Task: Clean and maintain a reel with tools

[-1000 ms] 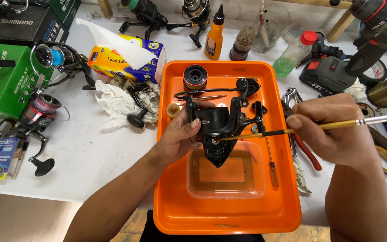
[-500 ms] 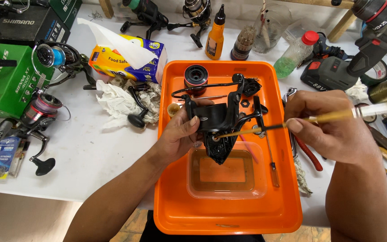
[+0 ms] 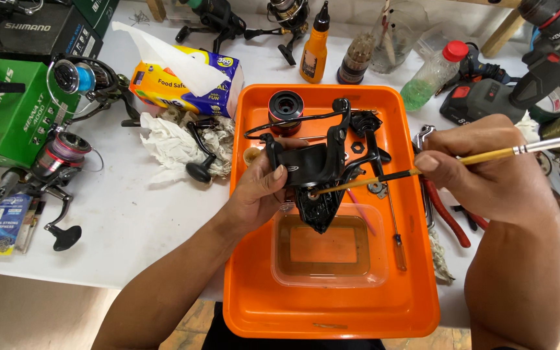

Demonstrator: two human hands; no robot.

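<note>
reel body (image 3: 312,170): left flank covered by left hand (image 3: 260,188) | brush (image 3: 422,170): grip wrapped by right hand (image 3: 487,175), handle end cut at frame's right edge | power drill (image 3: 552,45): clipped at worktop's far right corner

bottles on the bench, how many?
3, all behind the orange tray: orange squeeze bottle, dark jar-like bottle, clear red-capped bottle lying tilted. More may be cropped out.

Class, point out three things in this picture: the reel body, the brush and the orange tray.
reel body (image 3: 309,170), head view, on its black side plate.
brush (image 3: 487,155), head view, on the yellow handle right of the fingers.
orange tray (image 3: 332,311), head view, on the bare floor near its front edge.
</note>
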